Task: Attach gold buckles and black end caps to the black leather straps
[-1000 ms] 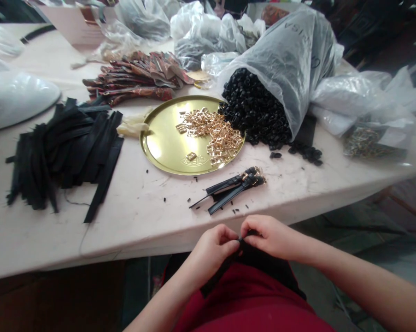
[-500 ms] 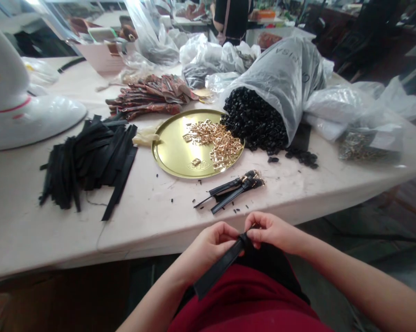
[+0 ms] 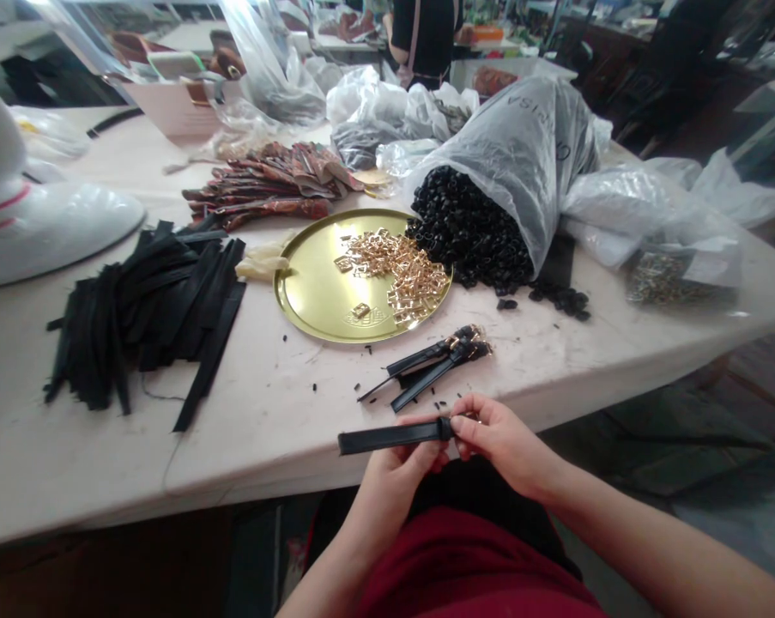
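Note:
A black leather strap [image 3: 387,437] lies nearly level between my hands at the table's front edge, with a black loop [image 3: 445,428] around it near its right end. My left hand [image 3: 409,459] grips the strap from below, thumb along its near edge. Closed on the right end is my right hand [image 3: 481,427], its fingers hiding most of what is there. Just beyond, several finished-looking straps with gold buckles [image 3: 435,360] lie in a small pile. A gold tray [image 3: 316,296] behind them carries many gold buckles [image 3: 416,275].
Black strips [image 3: 148,309] are heaped at left, beside a white machine base [image 3: 58,227]. A plastic bag [image 3: 509,163] spills black loops [image 3: 470,227] behind the tray. Patterned brown pieces [image 3: 264,184] and a bag of metal parts [image 3: 667,275] lie farther out. A person [image 3: 426,39] stands at the back.
The strap has swung from slanting down toward me to nearly level, its free end rising over the table edge. My left hand has turned beneath it, and both hands still hold it.

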The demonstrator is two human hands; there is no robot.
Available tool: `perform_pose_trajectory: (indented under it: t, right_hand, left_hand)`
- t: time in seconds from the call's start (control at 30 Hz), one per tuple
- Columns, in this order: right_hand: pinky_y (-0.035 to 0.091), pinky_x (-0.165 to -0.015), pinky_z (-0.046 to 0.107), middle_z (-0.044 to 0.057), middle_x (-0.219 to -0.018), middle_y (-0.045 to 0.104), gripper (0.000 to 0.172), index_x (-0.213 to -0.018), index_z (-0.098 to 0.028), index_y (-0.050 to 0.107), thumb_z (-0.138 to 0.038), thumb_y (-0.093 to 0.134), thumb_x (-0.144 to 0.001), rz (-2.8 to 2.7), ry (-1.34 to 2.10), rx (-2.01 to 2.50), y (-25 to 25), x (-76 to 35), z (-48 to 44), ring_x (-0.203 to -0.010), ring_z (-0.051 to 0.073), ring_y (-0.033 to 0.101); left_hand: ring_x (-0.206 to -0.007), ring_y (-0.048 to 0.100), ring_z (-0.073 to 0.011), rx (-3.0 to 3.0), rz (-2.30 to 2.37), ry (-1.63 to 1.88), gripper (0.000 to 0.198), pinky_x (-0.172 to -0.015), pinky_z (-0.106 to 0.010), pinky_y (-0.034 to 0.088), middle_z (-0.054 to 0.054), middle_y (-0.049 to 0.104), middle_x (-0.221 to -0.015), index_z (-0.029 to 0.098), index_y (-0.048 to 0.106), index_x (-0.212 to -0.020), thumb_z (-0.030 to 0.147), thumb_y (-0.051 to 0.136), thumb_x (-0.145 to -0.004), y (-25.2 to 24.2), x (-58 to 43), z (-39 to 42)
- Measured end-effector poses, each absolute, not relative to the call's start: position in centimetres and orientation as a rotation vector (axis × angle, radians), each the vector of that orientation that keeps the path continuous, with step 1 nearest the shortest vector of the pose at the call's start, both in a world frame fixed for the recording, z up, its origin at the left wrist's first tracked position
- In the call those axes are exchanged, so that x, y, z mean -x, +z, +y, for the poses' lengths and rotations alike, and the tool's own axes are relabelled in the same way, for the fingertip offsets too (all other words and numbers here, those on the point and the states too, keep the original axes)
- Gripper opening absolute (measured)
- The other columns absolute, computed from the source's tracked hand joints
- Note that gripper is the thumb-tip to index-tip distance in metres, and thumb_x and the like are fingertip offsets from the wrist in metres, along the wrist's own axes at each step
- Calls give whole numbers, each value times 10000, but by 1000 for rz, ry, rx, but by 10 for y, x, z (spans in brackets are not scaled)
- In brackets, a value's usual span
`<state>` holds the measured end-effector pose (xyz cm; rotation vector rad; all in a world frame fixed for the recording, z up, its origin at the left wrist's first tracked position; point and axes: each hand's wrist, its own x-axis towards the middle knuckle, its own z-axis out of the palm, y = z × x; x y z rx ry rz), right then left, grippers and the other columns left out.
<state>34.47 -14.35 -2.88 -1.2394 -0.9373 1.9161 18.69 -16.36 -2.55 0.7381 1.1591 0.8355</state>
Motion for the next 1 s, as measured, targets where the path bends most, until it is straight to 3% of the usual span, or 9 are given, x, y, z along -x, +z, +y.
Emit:
perform_pose_trajectory:
  t: [0.1, 0.4, 0.53, 0.8, 1.0]
  right_hand:
    - [400, -553, 211, -41, -644, 549, 257, -828, -159, 508, -353, 642, -724, -921, 1938, 1249, -30, -345, -140, -535, 73, 502]
    - [387, -507, 171, -39, -620, 547, 238, -805, -152, 530, -280, 690, -685, -526, 2092, 1128, -37, -337, -142, -498, 49, 473]
    - [404, -535, 167, -39, -647, 554, 254, -792, -157, 540, -284, 718, -663, -475, 2152, 1075, -40, -344, -146, -519, 43, 487]
    - [416, -536, 188, -43, -653, 569, 232, -799, -170, 538, -283, 707, -687, -724, 2004, 1043, -31, -352, -158, -522, 59, 516]
    - [459, -675, 263, -5, -769, 595, 283, -932, -169, 573, -388, 615, -756, -973, 1895, 1111, -19, -363, -162, -658, 101, 566]
  left_hand:
    - [-614, 561, -104, -678, 1097, 823, 332, -604, -225, 452, 8, 626, -705, 157, 557, -1004, 270, 658, -709, -28, -186, -160]
    - [-658, 596, -137, -718, 1117, 826, 330, -619, -252, 472, 0, 639, -743, 164, 558, -917, 271, 706, -642, -35, -190, -154]
    - [-798, 609, -172, -859, 1094, 838, 288, -739, -285, 478, -30, 648, -860, 151, 578, -910, 249, 687, -661, -36, -188, -154]
    - [-915, 586, -192, -1220, 1160, 833, 245, -821, -302, 452, -41, 643, -1004, 196, 611, -980, 278, 605, -749, -28, -191, -169]
    - [-920, 594, -182, -1105, 1063, 625, 337, -790, -289, 456, -50, 643, -1072, 216, 577, -1091, 286, 588, -762, -7, -147, -159]
